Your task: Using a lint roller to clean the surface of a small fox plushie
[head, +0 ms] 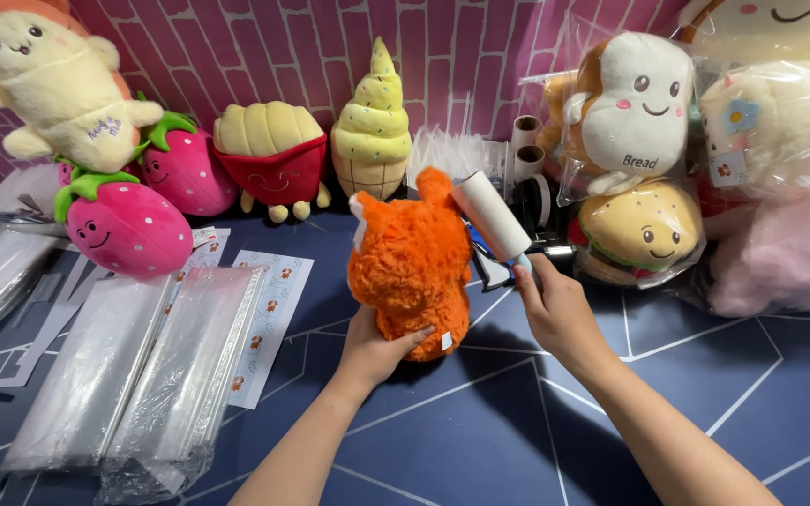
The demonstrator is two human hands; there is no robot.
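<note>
Under my hands lies a dark blue table (480, 440) crossed by thin white lines. Left of my fingers lie stacks of clear plastic bags (133, 375) and a sticker sheet (269, 319). Beyond my fingertips, plush toys (274, 155) stand along its far edge.

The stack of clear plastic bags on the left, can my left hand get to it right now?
Probably yes, once freed. The left hand is gripping the base of the orange plush toy, and the stack of clear plastic bags lies flat just to its left with only bare blue table between them.
</note>
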